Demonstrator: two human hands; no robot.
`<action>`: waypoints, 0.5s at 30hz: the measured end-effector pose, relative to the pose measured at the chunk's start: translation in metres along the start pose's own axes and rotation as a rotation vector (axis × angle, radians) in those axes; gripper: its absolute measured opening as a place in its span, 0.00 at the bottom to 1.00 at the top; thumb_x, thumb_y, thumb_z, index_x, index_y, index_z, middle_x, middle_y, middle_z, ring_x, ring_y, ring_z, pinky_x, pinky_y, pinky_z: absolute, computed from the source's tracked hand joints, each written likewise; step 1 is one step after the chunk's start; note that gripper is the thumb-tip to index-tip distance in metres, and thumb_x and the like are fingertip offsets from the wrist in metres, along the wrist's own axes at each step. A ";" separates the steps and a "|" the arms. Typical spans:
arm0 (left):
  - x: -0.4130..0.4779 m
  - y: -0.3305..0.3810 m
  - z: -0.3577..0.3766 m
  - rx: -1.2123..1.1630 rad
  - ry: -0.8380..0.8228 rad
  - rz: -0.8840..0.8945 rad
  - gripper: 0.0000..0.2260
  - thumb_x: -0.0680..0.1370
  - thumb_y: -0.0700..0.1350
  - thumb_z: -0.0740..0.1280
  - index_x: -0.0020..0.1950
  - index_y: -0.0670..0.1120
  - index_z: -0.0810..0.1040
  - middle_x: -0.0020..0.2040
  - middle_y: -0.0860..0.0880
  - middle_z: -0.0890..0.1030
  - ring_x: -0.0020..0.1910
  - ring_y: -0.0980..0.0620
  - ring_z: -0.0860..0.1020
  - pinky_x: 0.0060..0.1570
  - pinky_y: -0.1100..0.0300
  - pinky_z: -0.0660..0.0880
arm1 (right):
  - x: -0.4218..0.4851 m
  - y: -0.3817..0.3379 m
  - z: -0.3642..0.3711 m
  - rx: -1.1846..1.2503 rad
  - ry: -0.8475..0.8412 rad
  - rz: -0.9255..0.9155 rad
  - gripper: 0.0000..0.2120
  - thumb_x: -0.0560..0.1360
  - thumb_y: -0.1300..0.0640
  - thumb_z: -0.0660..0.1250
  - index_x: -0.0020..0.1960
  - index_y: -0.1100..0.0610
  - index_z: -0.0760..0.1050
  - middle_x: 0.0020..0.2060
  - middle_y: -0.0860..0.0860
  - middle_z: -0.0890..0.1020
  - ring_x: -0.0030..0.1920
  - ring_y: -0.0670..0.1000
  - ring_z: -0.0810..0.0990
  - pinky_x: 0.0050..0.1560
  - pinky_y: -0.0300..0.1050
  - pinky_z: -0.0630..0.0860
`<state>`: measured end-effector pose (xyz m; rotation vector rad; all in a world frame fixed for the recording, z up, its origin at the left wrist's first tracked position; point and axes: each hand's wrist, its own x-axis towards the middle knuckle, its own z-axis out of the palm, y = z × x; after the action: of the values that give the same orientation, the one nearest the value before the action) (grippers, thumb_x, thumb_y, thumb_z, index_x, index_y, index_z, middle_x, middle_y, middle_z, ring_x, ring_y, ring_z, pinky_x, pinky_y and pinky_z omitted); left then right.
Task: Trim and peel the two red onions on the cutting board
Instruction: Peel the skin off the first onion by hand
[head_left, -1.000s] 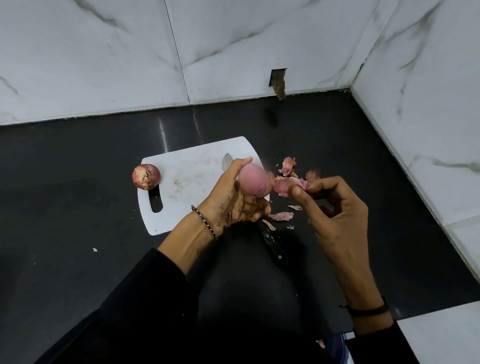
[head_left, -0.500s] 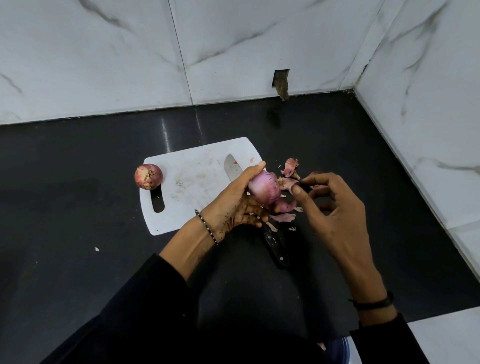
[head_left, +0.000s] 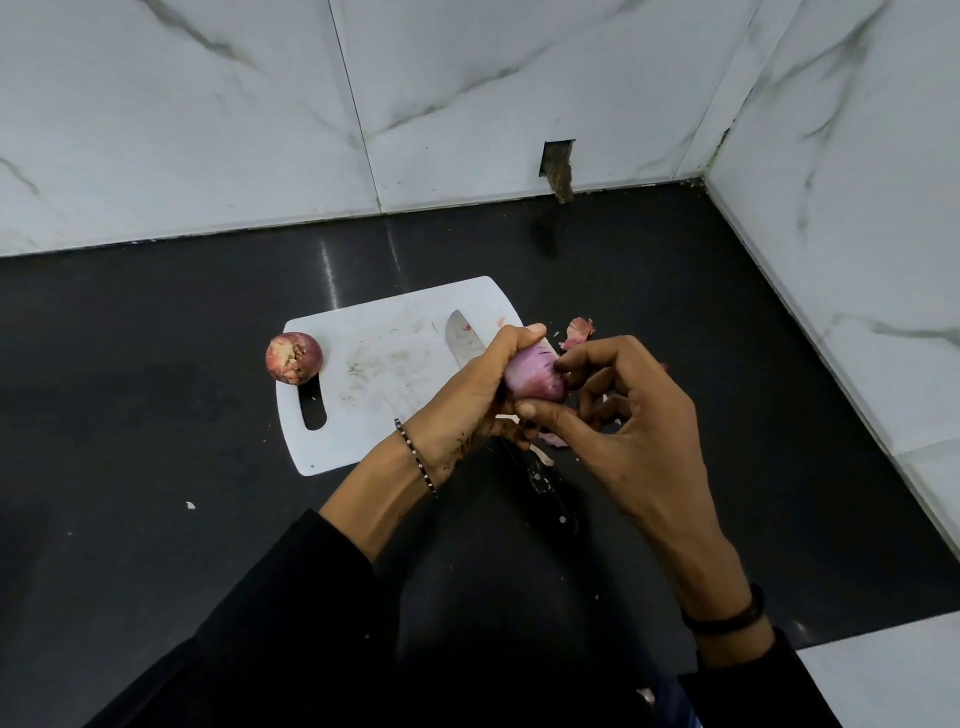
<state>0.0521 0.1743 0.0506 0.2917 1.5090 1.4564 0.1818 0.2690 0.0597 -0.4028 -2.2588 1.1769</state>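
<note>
My left hand (head_left: 470, 400) grips a partly peeled pale purple onion (head_left: 532, 378) above the right edge of the white cutting board (head_left: 384, 364). My right hand (head_left: 618, 415) pinches the same onion, thumb under it and fingers over its right side. The second red onion (head_left: 293, 358), still in its skin, sits at the board's left edge above the handle slot. A knife lies under my hands, its blade (head_left: 463, 340) on the board and its black handle (head_left: 548, 491) on the counter.
Pink onion skins (head_left: 577, 332) lie on the black counter (head_left: 156, 415) right of the board, more half hidden under my hands. Marble walls close the back and right side (head_left: 857, 260).
My right hand dropped the strip of skin it was pulling and came back in against the onion. My left hand turned the onion and lowered it slightly.
</note>
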 end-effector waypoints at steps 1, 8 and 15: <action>-0.001 0.001 0.001 0.021 0.007 0.005 0.24 0.78 0.64 0.61 0.52 0.43 0.79 0.42 0.42 0.83 0.32 0.51 0.80 0.33 0.59 0.77 | 0.000 0.000 0.000 0.002 0.002 0.004 0.18 0.68 0.46 0.76 0.53 0.49 0.75 0.46 0.41 0.77 0.43 0.46 0.78 0.39 0.35 0.76; -0.003 0.005 0.007 0.148 0.067 0.078 0.22 0.82 0.60 0.55 0.47 0.46 0.80 0.40 0.43 0.83 0.34 0.51 0.78 0.34 0.59 0.77 | 0.001 0.005 0.000 -0.006 0.020 0.036 0.17 0.69 0.50 0.78 0.52 0.46 0.74 0.45 0.43 0.78 0.40 0.47 0.77 0.38 0.36 0.75; -0.001 0.004 0.014 0.189 0.056 0.071 0.25 0.82 0.63 0.53 0.44 0.47 0.80 0.30 0.50 0.78 0.32 0.55 0.77 0.33 0.61 0.75 | -0.007 0.011 0.007 -0.110 0.048 0.028 0.11 0.74 0.57 0.75 0.45 0.45 0.74 0.43 0.41 0.76 0.42 0.44 0.77 0.39 0.39 0.76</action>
<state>0.0611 0.1832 0.0576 0.4256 1.7007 1.3884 0.1834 0.2669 0.0454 -0.5022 -2.2900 1.0482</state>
